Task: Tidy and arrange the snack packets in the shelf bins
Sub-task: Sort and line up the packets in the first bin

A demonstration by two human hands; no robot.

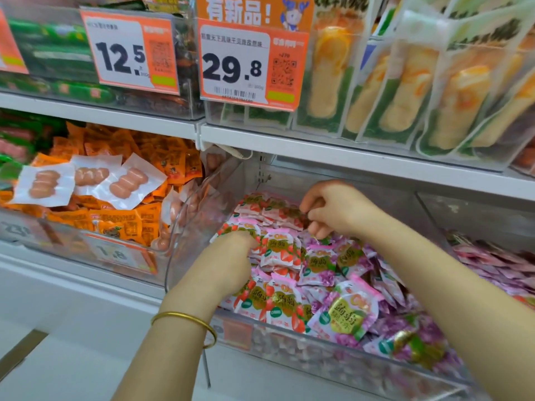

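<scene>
A clear plastic bin (pixel 289 347) on the lower shelf holds several small jelly packets: strawberry-printed pink ones (pixel 276 251) on the left and purple grape ones (pixel 346 315) on the right. My left hand (pixel 228 256) reaches into the pink pile, fingers dug among the packets and partly hidden. My right hand (pixel 333 208) is further back over the pile, its fingers curled and pinching a packet at the boundary between pink and purple.
The bin to the left holds orange packets (pixel 121 218) with three clear sausage packs (pixel 89 180) lying on top. To the right a bin holds pink packets (pixel 498 264). Above, a shelf (pixel 318 146) carries price tags and standing pouches.
</scene>
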